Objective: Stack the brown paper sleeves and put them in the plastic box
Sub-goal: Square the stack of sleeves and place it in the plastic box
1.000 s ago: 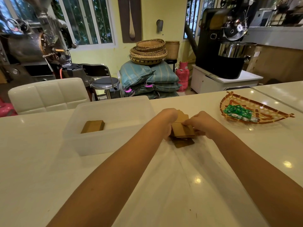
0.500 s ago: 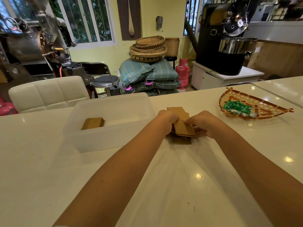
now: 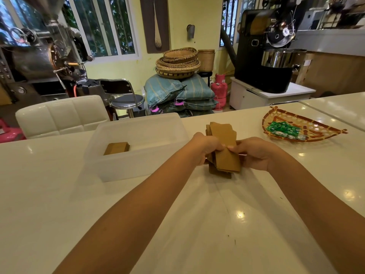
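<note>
A loose stack of brown paper sleeves (image 3: 224, 149) is held just above the white counter, slightly fanned out. My left hand (image 3: 205, 147) grips its left edge and my right hand (image 3: 254, 152) grips its right edge, thumbs on top. To the left stands the translucent plastic box (image 3: 138, 167), with a small neat stack of sleeves in the box (image 3: 117, 148) lying at its left end.
A woven tray (image 3: 316, 125) with green wrapped sweets sits on the counter at the right. A white padded chair back (image 3: 61, 115) stands behind the counter at the left. A seam to a second countertop (image 3: 339, 109) runs at the far right.
Both hands have gathered the sleeves and lifted them off the counter into one longer, more aligned stack. The box and its contents have not moved.
</note>
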